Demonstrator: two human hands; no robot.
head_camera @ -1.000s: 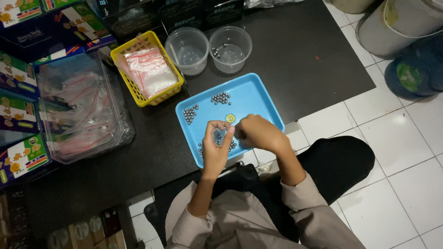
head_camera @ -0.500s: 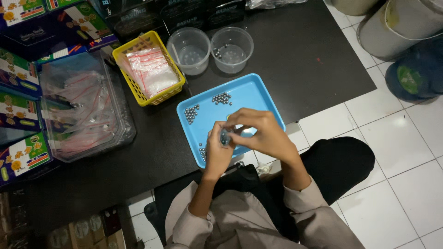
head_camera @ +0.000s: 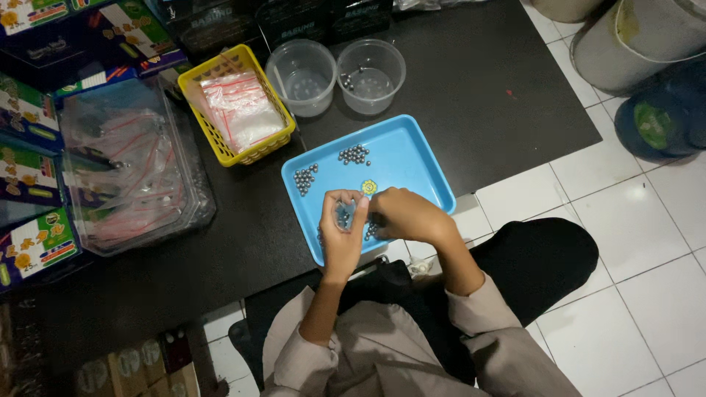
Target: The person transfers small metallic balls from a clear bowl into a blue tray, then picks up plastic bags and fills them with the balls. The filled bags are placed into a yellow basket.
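Note:
A blue tray [head_camera: 412, 158] lies on a black mat [head_camera: 471, 81] and carries small heaps of metal balls [head_camera: 354, 154] and a little yellow disc [head_camera: 368, 187]. My left hand [head_camera: 342, 235] holds a small clear bag [head_camera: 344, 215] with dark balls in it over the tray's near edge. My right hand [head_camera: 407, 215] is pressed against the same bag from the right, fingers pinched at its top. More balls lie partly hidden under both hands.
A yellow basket [head_camera: 220, 147] of clear zip bags stands left of the tray. Two clear round tubs [head_camera: 301, 73] [head_camera: 371, 73] sit behind it. A clear bin [head_camera: 132, 176] of filled bags and colourful boxes [head_camera: 29, 184] fill the left. Buckets [head_camera: 640, 44] stand on white tiles at right.
My right hand has shifted a little along the bag, back toward my left hand. The tray and ball heaps stay put.

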